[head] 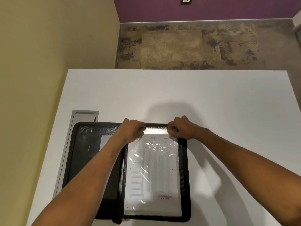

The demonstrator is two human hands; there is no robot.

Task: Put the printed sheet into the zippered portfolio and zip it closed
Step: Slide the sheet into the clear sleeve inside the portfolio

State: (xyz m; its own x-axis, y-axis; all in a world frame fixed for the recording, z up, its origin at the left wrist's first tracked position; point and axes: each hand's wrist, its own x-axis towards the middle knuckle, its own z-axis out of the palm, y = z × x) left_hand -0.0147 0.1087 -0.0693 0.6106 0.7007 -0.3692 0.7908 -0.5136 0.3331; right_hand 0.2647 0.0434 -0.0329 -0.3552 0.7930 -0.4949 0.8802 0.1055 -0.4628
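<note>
A black zippered portfolio [185, 185] lies open flat on the white table [211, 103]. Its right half carries a clear plastic sleeve [156, 131], and the printed sheet [154, 173] lies inside that sleeve, with a table of fine print and an "ENTERED" stamp near its bottom. My left hand [132, 129] pinches the sleeve's top edge at its left corner. My right hand [180, 128] pinches the same edge at its right corner. The left half of the portfolio [86, 152] shows a shiny dark pocket, partly hidden by my left forearm.
A grey cable hatch [81, 118] is set into the table under the portfolio's left edge. A yellow wall runs close along the table's left side. Mottled carpet lies beyond the table's far edge.
</note>
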